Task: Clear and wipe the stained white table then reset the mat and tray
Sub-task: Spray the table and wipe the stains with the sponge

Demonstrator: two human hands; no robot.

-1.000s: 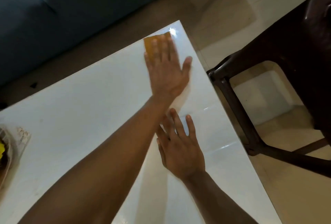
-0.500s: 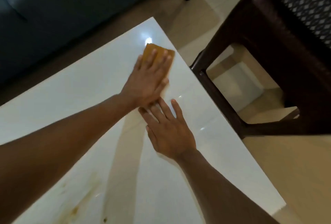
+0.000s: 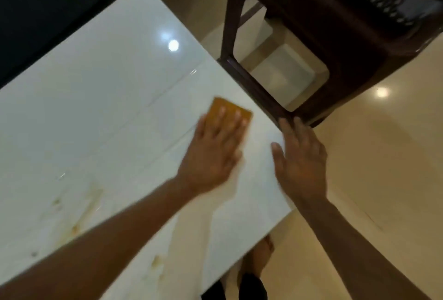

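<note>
Flatly, left hand (image 3: 211, 153) presses the orange cloth (image 3: 229, 111) with straight fingers; right hand (image 3: 300, 158) rests spread at the table (image 3: 96, 88) edge.

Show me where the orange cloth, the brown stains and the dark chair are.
orange cloth (image 3: 224, 107): head view, bare far edge.
brown stains (image 3: 76, 227): head view, darkest spot.
dark chair (image 3: 259, 88): head view, lower rail.

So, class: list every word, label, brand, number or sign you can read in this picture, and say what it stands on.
None: no writing shows on the orange cloth, the white table, the dark chair or the floor.
</note>
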